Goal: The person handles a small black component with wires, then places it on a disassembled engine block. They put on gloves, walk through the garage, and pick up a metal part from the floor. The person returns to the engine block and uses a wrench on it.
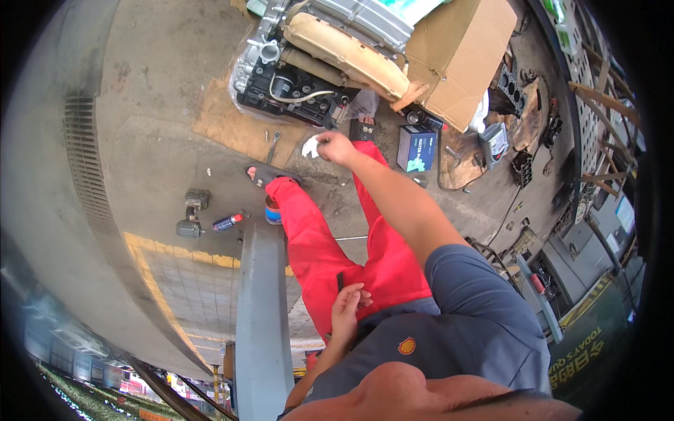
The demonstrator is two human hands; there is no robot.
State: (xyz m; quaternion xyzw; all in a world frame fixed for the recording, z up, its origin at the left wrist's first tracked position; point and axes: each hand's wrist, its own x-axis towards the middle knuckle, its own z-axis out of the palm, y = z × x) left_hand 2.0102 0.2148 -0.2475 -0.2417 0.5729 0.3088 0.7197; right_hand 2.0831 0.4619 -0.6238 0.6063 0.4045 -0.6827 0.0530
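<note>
R. hand (338,148) hung nr. the engine (257,91), fingers curled, grip unclear; L. hand (345,309) was over red trousers (309,245), fingers bent, contents unclear. Engine sat ahead, partly on cardboard (228,121), apparently part-assembled: hose (302,97) on; remaining work couldn't be told.

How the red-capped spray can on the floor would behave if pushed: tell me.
Lying on its side, the round spray can would likely roll. Its rigid-looking body should keep its shape, and its smooth-looking surface may feel slippery.
</note>
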